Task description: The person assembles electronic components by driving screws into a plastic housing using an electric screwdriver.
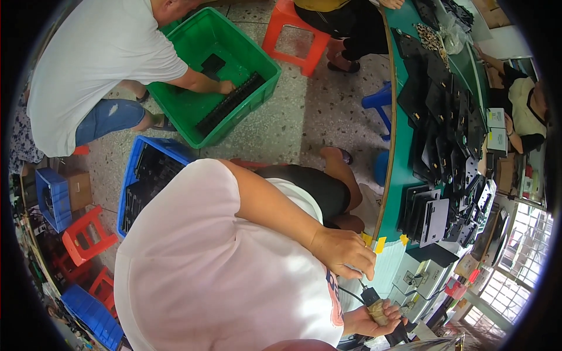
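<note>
My left arm reaches across from a pale pink-white sleeve, and my left hand [346,253] is closed in a pinch. Its fingertips are just above the thin metal tip of a handheld power screwdriver [370,296]; whether they hold a small part is too small to tell. Wrapped around the screwdriver's yellowish grip is my right hand [366,323], low in the picture. The tool has a black front, and it tilts toward my left hand. A black cable [350,294] runs beside it. My shirt hides much of the area below.
The green table [395,167] on the right carries stacked black panels [436,117]. Beyond it another person [524,99] holds a booklet. At upper left a co-worker [105,64] reaches into a green crate [175,120]. A blue crate [137,158] and red stools [88,234] stand nearby.
</note>
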`<action>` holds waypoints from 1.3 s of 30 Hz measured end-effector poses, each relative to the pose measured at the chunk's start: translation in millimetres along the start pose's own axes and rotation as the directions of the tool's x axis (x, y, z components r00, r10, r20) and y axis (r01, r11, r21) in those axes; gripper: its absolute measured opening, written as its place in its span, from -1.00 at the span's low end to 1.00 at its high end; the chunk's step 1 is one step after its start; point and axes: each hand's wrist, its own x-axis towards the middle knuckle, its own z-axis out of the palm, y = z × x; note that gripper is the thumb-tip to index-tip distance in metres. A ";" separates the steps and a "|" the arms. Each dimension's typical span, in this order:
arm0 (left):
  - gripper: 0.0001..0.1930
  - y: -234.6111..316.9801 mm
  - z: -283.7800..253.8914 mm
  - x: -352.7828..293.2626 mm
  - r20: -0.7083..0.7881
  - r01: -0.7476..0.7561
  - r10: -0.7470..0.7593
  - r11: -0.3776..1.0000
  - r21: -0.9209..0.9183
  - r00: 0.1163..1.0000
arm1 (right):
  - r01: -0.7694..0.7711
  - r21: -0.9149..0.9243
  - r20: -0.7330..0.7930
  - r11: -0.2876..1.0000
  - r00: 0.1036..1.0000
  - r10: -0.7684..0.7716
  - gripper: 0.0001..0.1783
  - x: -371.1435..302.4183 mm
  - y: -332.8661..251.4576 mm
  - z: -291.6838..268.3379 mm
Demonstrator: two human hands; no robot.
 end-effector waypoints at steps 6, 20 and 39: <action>-0.78 -1.3 1.3 0.1 0.003 0.014 -0.014 1.000 -0.011 1.000 | -0.017 0.020 0.036 1.000 0.999 0.016 -0.85 3.1 -1.6 -9.5; -0.78 -6.5 8.4 15.4 0.129 -0.117 0.110 0.992 0.050 0.986 | 0.023 0.140 0.043 0.990 0.999 -0.029 -0.78 4.0 -2.2 -39.8; -0.34 -92.7 -160.8 210.4 -0.136 0.149 -0.066 0.556 0.818 0.989 | 0.108 0.124 -0.264 0.986 0.962 -0.072 -0.63 -17.9 -12.5 -55.6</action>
